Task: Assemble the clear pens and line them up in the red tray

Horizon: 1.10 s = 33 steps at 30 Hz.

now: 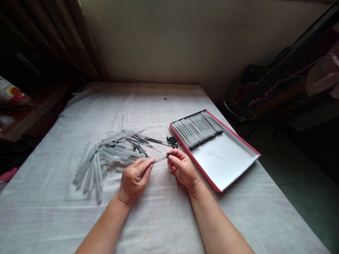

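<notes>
Over white cloth (156,215), between loose clear tubes (91,169) and red-edged tray (230,169): pen barrel (161,159), held two-handed. Left hand's (134,178) grip closed on barrel; right hand's (184,170) grip pinching black end piece (167,156) at far end. Step in hand looks like fitting that piece; whether fully seated, cannot tell. Next move seems to call for straight alignment and firm push. Row of similar pens (197,129) lies in tray.
</notes>
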Each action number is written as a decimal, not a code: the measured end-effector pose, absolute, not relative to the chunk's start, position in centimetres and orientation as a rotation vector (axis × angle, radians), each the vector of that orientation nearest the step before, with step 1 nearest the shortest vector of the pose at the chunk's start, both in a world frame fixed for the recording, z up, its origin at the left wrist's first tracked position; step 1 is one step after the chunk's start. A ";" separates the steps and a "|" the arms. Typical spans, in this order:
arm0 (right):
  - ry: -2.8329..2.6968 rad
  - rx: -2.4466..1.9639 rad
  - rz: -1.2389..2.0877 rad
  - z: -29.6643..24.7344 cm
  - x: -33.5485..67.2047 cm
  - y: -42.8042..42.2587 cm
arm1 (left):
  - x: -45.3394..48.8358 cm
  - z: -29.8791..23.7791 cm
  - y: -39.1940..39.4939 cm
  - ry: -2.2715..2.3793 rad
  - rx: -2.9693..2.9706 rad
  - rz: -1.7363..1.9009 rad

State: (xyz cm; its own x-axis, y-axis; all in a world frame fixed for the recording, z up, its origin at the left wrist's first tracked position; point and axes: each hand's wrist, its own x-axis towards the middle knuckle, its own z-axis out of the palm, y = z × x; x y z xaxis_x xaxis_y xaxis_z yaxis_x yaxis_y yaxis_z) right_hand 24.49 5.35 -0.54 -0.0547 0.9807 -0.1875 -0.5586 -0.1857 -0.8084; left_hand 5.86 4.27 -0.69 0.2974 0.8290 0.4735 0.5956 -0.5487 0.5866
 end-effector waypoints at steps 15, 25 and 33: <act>-0.761 -1.003 1.379 -0.9 23.6 5.5 | 6.0 -0.5 4.4 1.352 2.241 1.084; -0.978 -1.117 1.208 -0.7 23.3 4.9 | 5.3 -0.9 4.2 1.345 2.276 1.085; -1.416 -1.201 1.022 -1.0 24.3 4.9 | 4.5 -0.9 4.2 1.378 2.385 1.047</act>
